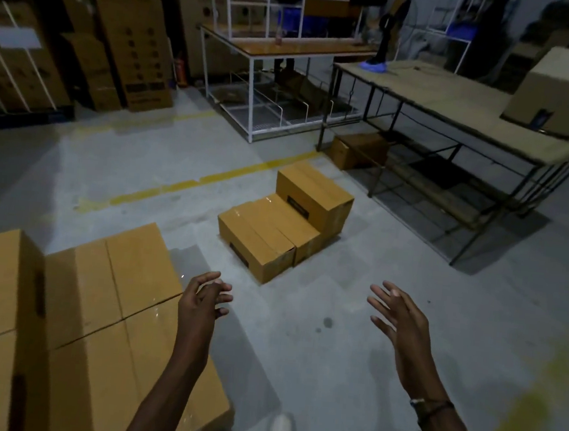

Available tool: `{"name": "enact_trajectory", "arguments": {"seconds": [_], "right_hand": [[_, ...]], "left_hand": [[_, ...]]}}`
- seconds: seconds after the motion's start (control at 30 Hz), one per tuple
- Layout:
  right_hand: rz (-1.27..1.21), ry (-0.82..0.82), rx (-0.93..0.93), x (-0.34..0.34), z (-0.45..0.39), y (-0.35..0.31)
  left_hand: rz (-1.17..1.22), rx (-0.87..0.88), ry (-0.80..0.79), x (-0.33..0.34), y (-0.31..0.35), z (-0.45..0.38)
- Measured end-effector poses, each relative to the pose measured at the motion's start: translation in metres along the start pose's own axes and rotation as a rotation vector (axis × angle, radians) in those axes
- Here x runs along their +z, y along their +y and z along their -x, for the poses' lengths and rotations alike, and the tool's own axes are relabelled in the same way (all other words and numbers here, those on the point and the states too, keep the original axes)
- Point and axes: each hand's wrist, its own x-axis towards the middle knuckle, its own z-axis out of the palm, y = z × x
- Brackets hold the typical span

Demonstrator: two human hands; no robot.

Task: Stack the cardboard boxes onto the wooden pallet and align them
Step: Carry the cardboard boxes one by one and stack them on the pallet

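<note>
no legible text on any box

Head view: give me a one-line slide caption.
Both empty hands, left hand and right hand, reach toward loose cardboard boxes on the floor, beside the stacked boxes.

Matt cardboard boxes [274,235], glossy tape

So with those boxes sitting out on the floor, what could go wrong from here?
Both hands, left hand and right hand, are empty and open, reaching toward the floor boxes. The taller rear box could slide off when the lower ones are lifted. The stacked boxes nearby look shiny with tape, so grip may slip.
</note>
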Motion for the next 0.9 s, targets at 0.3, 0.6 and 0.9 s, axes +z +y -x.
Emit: {"name": "enact_trajectory", "arguments": {"seconds": [0.3,0.6,0.9], "right_hand": [[0.031,0.04,-0.005,-0.045,-0.173,-0.037],[-0.002,0.046,0.019,-0.089,-0.358,-0.048],[0.013,-0.069,0.045,-0.139,-0.587,-0.056]], "left_hand": [[-0.014,-0.023,-0.064,0.168,0.003,-0.123],[-0.052,-0.071,-0.068,0.318,-0.017,-0.223],[-0.034,-0.062,0.081,0.48,-0.055,-0.329]]}}
